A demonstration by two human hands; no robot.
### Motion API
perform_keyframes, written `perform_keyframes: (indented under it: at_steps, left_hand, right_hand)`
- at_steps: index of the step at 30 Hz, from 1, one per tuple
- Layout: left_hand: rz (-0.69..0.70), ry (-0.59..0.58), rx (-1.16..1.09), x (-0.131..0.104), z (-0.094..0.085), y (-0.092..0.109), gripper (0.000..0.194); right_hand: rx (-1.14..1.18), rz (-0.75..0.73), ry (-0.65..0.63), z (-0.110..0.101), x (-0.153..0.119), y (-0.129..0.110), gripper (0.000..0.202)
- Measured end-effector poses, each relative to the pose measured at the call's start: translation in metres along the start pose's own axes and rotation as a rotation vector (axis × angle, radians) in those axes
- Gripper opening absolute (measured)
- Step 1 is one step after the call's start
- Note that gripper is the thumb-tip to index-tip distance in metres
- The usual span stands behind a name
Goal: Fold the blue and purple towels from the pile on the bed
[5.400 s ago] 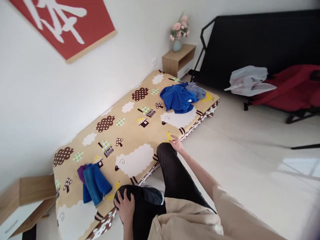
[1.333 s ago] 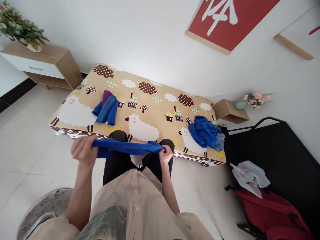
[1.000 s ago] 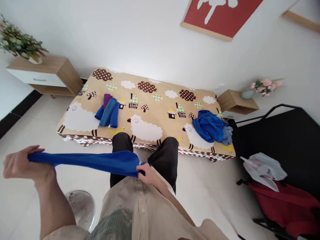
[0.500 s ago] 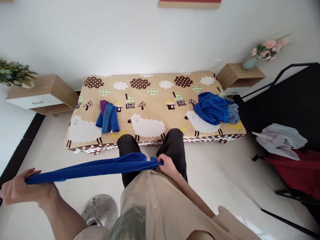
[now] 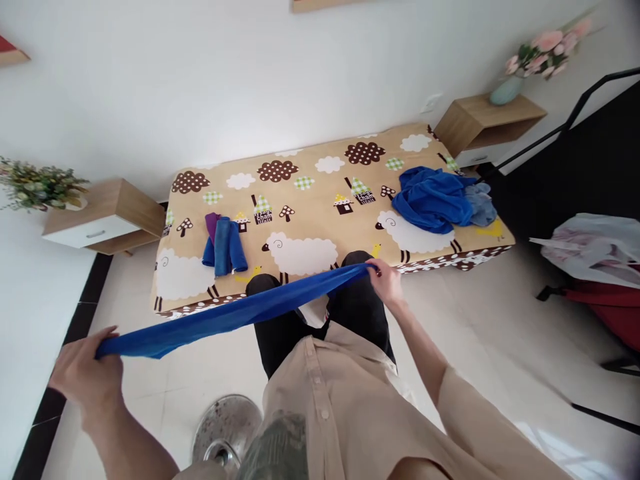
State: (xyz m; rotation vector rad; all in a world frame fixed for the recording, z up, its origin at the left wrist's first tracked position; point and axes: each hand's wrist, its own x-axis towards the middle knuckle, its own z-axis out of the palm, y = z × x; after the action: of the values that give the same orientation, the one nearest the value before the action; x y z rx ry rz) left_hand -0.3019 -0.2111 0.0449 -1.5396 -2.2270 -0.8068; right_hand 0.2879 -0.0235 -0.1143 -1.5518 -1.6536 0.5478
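Note:
A long blue towel [image 5: 235, 313] is stretched between my two hands, across and above my knees. My left hand [image 5: 90, 370] is closed on its left end, low at the left. The right end is pinched in my right hand [image 5: 387, 280], held higher, near the bed's front edge. Several rolled cloths [image 5: 224, 247], blue with one purple, lie together on the left part of the bed. On the bed's right part sits a crumpled heap of blue cloth [image 5: 435, 200], with a greyish-blue cloth [image 5: 481, 205] beside it.
The low bed [image 5: 315, 200] has a sheep-print cover. Nightstands stand at its left [image 5: 100, 213] and right [image 5: 485, 123], each bearing flowers. At the right are a black frame [image 5: 590, 100] and a plastic bag [image 5: 595, 243] over red cloth. A round metal base [image 5: 225, 427] stands at lower left.
My right hand has moved up and to the right with its end of the towel, so the towel slants. My left hand has moved slightly right. The view has tilted.

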Motion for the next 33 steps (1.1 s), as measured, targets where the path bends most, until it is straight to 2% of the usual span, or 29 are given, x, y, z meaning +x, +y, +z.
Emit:
perform_keyframes:
  at_steps: [2, 6, 11, 15, 19, 22, 26, 29, 33]
  left_hand:
    - [0.056, 0.021, -0.033, 0.002, 0.001, 0.009, 0.055]
    - [0.143, -0.130, -0.097, 0.009, 0.015, 0.018, 0.056]
    - [0.274, -0.098, -0.099, 0.023, 0.039, 0.021, 0.037]
    - [0.347, -0.085, -0.105, 0.046, 0.057, 0.035, 0.031]
    - [0.271, -0.095, -0.091, 0.086, 0.071, 0.054, 0.026]
    - [0.133, -0.149, -0.139, 0.115, 0.077, 0.070, 0.031]
    - [-0.046, -0.246, -0.457, 0.141, 0.085, 0.096, 0.051]
    - [-0.024, -0.338, -0.649, 0.151, 0.093, 0.111, 0.072]
    - [-0.034, -0.379, -0.764, 0.158, 0.107, 0.113, 0.091]
  right_hand:
    - [-0.030, 0.017, 0.043, -0.017, 0.020, 0.006, 0.021]
    - [-0.051, 0.091, 0.077, -0.049, 0.047, 0.021, 0.021]
    - [-0.068, 0.167, 0.152, -0.079, 0.070, 0.040, 0.026]
    - [-0.030, 0.174, 0.148, -0.097, 0.092, 0.047, 0.028]
    - [0.046, 0.214, 0.096, -0.116, 0.125, 0.041, 0.019]
    - [0.131, 0.249, 0.151, -0.133, 0.151, 0.030, 0.016]
    - [0.230, 0.202, 0.243, -0.153, 0.177, 0.021, 0.023]
    - [0.237, 0.144, 0.281, -0.167, 0.187, 0.021, 0.024]
    - [0.243, 0.136, 0.295, -0.181, 0.187, 0.030, 0.024]
